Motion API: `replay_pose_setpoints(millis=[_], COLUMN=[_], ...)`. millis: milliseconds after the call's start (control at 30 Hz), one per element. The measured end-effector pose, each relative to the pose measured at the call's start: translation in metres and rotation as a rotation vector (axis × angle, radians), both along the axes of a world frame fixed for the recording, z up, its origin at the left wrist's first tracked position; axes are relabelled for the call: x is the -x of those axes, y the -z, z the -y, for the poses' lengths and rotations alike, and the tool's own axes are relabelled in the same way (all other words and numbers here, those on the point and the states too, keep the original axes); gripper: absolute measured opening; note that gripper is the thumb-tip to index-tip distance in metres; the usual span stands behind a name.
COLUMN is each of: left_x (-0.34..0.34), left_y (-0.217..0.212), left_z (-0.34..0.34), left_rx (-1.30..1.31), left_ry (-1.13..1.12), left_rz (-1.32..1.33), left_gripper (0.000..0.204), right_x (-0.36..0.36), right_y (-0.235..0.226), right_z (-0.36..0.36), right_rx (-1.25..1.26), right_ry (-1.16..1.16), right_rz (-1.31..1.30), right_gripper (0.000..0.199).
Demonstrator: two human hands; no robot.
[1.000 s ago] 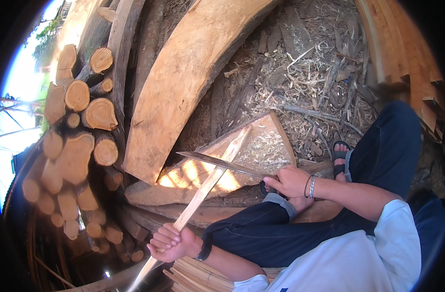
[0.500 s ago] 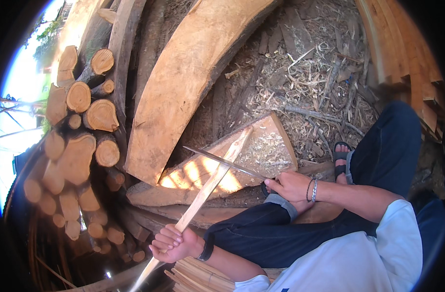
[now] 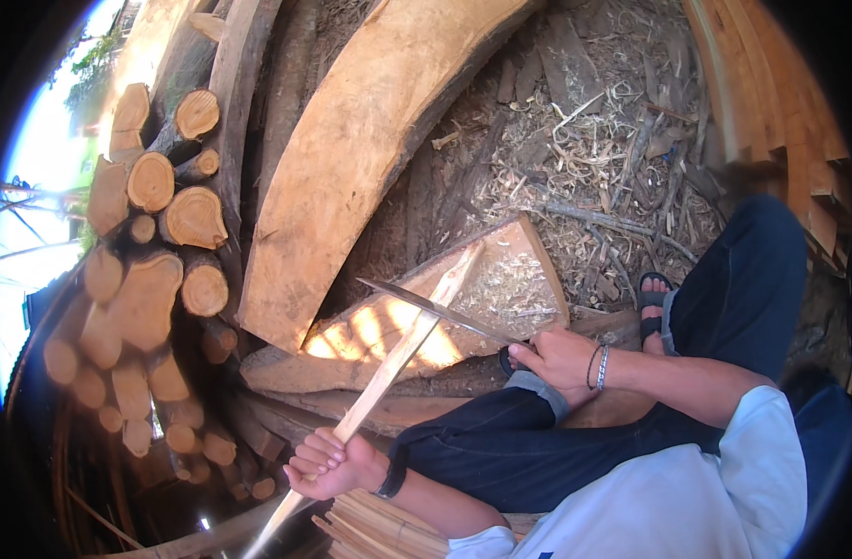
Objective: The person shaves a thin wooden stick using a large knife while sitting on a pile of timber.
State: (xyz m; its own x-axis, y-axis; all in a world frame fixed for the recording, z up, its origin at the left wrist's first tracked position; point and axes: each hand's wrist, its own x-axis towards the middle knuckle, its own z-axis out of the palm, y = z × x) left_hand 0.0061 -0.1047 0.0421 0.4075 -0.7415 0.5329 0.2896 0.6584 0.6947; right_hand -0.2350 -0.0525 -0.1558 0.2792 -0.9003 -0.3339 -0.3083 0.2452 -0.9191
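A long pale wooden stick (image 3: 381, 382) runs through the fist of my left hand (image 3: 337, 463). Its far end rests on a wedge-shaped slab of wood (image 3: 528, 279) dotted with shavings. My right hand (image 3: 558, 363) is wrapped round the end of a long, dark-bladed knife (image 3: 463, 320); the handle is hidden in my fingers. The blade lies across the stick, pointing to the left, above the slab. Bright patches of sunlight fall on the slab near the crossing.
Cut logs (image 3: 193, 219) are stacked at the left. A broad curved plank (image 3: 351, 149) lies beyond the slab. Shavings and bark (image 3: 603, 158) cover the ground ahead. Sawn boards (image 3: 761, 84) stand at the far right. Thin wooden strips (image 3: 379, 526) lie beside my left forearm.
The knife's tip has shifted very slightly to the right along with my right hand. The stick and my left hand keep nearly the same place.
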Motion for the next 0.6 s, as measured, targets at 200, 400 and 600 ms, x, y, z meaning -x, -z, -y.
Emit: replay_pose_setpoints(millis=[200, 400, 600], left_x=[-0.002, 0.004, 0.004], left_y=[0.0, 0.0, 0.0], left_z=[-0.001, -0.003, -0.003], left_rx=[-0.013, -0.023, 0.009], left_ry=[0.01, 0.017, 0.048], left_rz=[0.017, 0.002, -0.008], left_gripper=[0.046, 0.046, 0.045], right_x=[0.01, 0.008, 0.006], right_y=[0.007, 0.002, -0.012], right_z=[0.009, 0.006, 0.005], right_rx=[-0.053, -0.02, -0.005], right_ry=[-0.016, -0.025, -0.051], right_rz=[0.115, 0.082, -0.036], right_gripper=[0.07, 0.07, 0.069])
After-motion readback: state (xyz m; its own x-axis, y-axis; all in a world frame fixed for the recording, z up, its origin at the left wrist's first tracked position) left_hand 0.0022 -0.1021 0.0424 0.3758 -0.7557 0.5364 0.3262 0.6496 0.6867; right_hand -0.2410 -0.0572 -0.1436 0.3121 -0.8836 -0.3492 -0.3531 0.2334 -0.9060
